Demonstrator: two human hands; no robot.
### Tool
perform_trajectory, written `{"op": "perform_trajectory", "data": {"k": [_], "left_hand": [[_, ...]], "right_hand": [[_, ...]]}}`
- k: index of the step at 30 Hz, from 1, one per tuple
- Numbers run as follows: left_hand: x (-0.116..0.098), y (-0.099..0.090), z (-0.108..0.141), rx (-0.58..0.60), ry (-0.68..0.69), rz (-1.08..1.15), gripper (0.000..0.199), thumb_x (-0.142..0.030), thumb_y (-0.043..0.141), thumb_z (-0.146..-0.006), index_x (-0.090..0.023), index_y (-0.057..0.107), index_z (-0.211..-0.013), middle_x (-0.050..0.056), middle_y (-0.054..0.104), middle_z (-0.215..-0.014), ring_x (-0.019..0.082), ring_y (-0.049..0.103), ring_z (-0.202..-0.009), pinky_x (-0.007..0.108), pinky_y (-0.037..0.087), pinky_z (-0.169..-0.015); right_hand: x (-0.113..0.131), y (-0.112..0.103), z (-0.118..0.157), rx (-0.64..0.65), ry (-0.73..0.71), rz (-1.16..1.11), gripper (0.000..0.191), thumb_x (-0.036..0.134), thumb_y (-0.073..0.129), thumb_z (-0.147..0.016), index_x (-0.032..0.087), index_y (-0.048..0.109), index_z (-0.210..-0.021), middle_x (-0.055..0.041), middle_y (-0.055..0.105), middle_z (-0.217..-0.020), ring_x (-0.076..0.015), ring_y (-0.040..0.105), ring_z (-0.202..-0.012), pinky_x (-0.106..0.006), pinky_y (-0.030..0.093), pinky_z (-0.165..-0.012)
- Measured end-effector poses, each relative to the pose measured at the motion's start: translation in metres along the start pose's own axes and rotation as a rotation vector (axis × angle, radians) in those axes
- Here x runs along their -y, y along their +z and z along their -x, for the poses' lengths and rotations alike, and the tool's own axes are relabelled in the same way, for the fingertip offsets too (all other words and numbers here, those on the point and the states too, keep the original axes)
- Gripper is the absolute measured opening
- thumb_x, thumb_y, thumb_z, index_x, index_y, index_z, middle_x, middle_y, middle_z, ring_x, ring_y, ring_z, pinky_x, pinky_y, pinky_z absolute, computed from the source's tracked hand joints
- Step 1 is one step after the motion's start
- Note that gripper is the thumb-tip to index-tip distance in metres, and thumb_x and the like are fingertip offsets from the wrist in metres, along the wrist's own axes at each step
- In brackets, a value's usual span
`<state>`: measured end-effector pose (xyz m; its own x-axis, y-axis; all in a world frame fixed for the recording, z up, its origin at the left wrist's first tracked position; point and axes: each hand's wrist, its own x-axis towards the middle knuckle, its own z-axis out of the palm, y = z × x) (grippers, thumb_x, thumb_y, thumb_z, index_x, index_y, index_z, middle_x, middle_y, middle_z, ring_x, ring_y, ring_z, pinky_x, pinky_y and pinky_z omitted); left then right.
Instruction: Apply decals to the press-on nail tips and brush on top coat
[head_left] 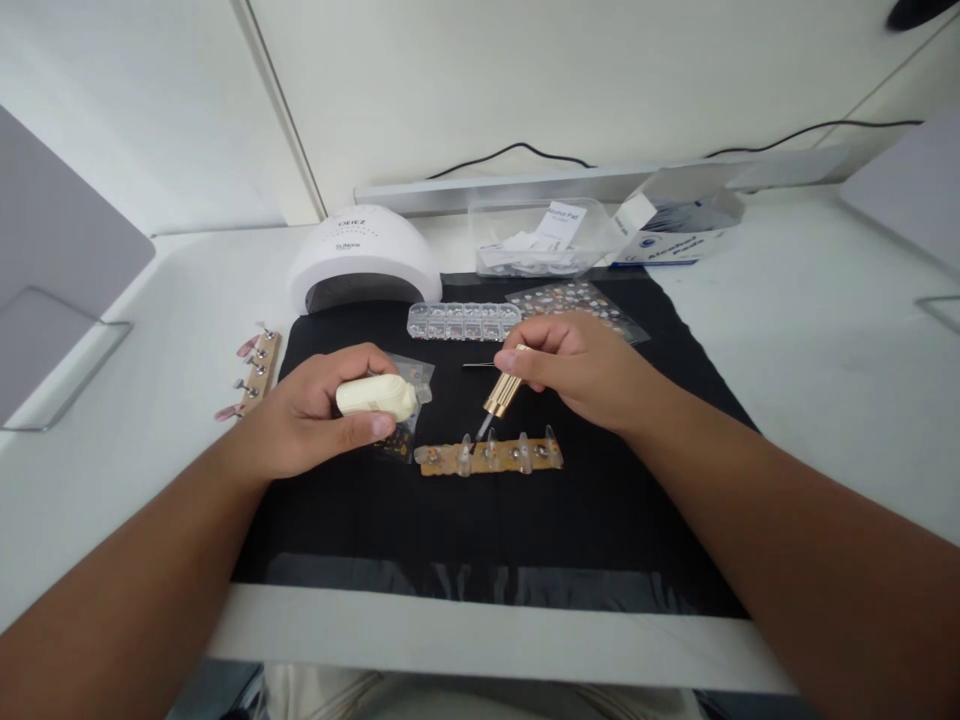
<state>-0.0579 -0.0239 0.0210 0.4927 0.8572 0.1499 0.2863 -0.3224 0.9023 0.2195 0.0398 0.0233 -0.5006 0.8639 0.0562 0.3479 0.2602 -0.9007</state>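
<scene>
My left hand (322, 410) is closed round a cream nail polish bottle (379, 397), tilted on its side with its uncapped neck facing right. Between the fingers of my right hand (574, 365) is the gold cap of a nail polish brush (504, 392), its bristles angled down to the left. The brush tip is at a clear nail tip on a wooden nail stand (487, 458); whether it touches cannot be made out. Several clear nail tips stand in a row on that stand. Just behind the right fingers lies a thin metal tool (478, 365), partly hidden.
On the black mat (480, 530) lie a clear compartment case (463, 322) of small gems and sticker sheets (585, 302). Behind stand a white nail lamp (366, 255), a clear plastic bin (540, 245) and an alcohol pad box (675, 225). A second nail stand (261, 375) is at left.
</scene>
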Motion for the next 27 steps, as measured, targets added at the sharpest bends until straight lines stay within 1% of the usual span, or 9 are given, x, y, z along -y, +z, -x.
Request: {"op": "perform_trajectory", "data": {"k": [2,6,8,12,14,17,21,24,27], "left_hand": [[0.0,0.0,0.0,-0.002,-0.008,0.0,0.018,-0.031,0.074,-0.091,-0.017,0.064,-0.097,-0.002,0.061,-0.073,0.009,0.047,-0.058,0.019,0.035,-0.05],[0.0,0.002,0.0,-0.005,-0.025,0.021,0.019,-0.034,0.073,-0.092,-0.017,0.064,-0.097,-0.003,0.06,-0.072,0.009,0.047,-0.057,0.02,0.035,-0.05],[-0.001,0.002,0.0,-0.003,-0.024,0.029,0.021,-0.035,0.074,-0.091,-0.017,0.064,-0.096,-0.002,0.061,-0.072,0.009,0.047,-0.058,0.02,0.036,-0.05],[-0.001,0.002,0.0,0.002,-0.026,0.04,0.019,-0.034,0.072,-0.092,-0.018,0.064,-0.096,-0.003,0.06,-0.072,0.009,0.047,-0.058,0.02,0.036,-0.052],[-0.001,0.002,0.0,0.005,-0.03,0.044,0.02,-0.036,0.072,-0.092,-0.018,0.064,-0.096,-0.002,0.061,-0.074,0.01,0.049,-0.059,0.02,0.037,-0.052],[-0.001,0.003,0.001,0.016,-0.042,0.041,0.022,-0.038,0.072,-0.092,-0.018,0.064,-0.095,0.0,0.063,-0.076,0.011,0.051,-0.061,0.021,0.039,-0.054],[-0.001,0.006,0.0,0.027,-0.014,0.058,0.022,-0.037,0.071,-0.093,-0.018,0.063,-0.097,0.0,0.064,-0.074,0.011,0.051,-0.061,0.022,0.038,-0.053],[-0.001,0.008,-0.001,0.012,0.018,0.049,0.023,-0.038,0.072,-0.092,-0.017,0.062,-0.096,0.0,0.063,-0.073,0.011,0.05,-0.06,0.022,0.038,-0.053],[-0.002,0.009,-0.002,0.008,0.011,0.054,0.023,-0.038,0.072,-0.091,-0.018,0.062,-0.094,-0.001,0.062,-0.072,0.011,0.049,-0.059,0.022,0.038,-0.052]], "right_hand": [[0.001,0.001,0.0,-0.017,0.001,0.009,0.046,0.047,0.074,-0.081,0.022,0.048,-0.051,0.0058,0.036,-0.047,-0.0104,0.032,-0.049,-0.03,0.022,-0.051],[-0.002,0.0,0.0,-0.097,-0.003,-0.006,0.047,0.047,0.073,-0.083,0.022,0.049,-0.051,0.0057,0.035,-0.047,-0.0104,0.031,-0.049,-0.031,0.021,-0.052],[-0.003,-0.002,0.0,-0.131,-0.005,-0.028,0.048,0.05,0.073,-0.084,0.022,0.051,-0.052,0.0057,0.035,-0.047,-0.0105,0.03,-0.049,-0.032,0.021,-0.052],[-0.002,-0.003,0.001,-0.177,-0.019,-0.087,0.053,0.058,0.079,-0.078,0.023,0.052,-0.05,0.0046,0.037,-0.048,-0.0112,0.031,-0.049,-0.032,0.021,-0.052],[0.0,-0.002,0.002,-0.206,-0.039,-0.14,0.052,0.062,0.078,-0.078,0.023,0.054,-0.052,0.0033,0.041,-0.05,-0.0123,0.034,-0.051,-0.032,0.025,-0.053],[0.003,0.003,0.004,-0.281,-0.08,-0.229,0.05,0.064,0.074,-0.081,0.025,0.055,-0.056,0.0015,0.047,-0.054,-0.0144,0.038,-0.054,-0.034,0.032,-0.056],[0.005,0.013,0.009,-0.372,-0.124,-0.295,0.047,0.067,0.069,-0.083,0.026,0.057,-0.063,0.0012,0.048,-0.058,-0.0165,0.041,-0.056,-0.035,0.036,-0.06],[0.005,0.017,0.012,-0.391,-0.133,-0.298,0.047,0.069,0.071,-0.082,0.026,0.059,-0.065,0.0007,0.051,-0.06,-0.0172,0.042,-0.058,-0.036,0.037,-0.061],[0.003,0.018,0.013,-0.389,-0.133,-0.279,0.048,0.07,0.071,-0.082,0.026,0.061,-0.065,0.0007,0.052,-0.06,-0.0176,0.043,-0.059,-0.036,0.037,-0.062]]}}
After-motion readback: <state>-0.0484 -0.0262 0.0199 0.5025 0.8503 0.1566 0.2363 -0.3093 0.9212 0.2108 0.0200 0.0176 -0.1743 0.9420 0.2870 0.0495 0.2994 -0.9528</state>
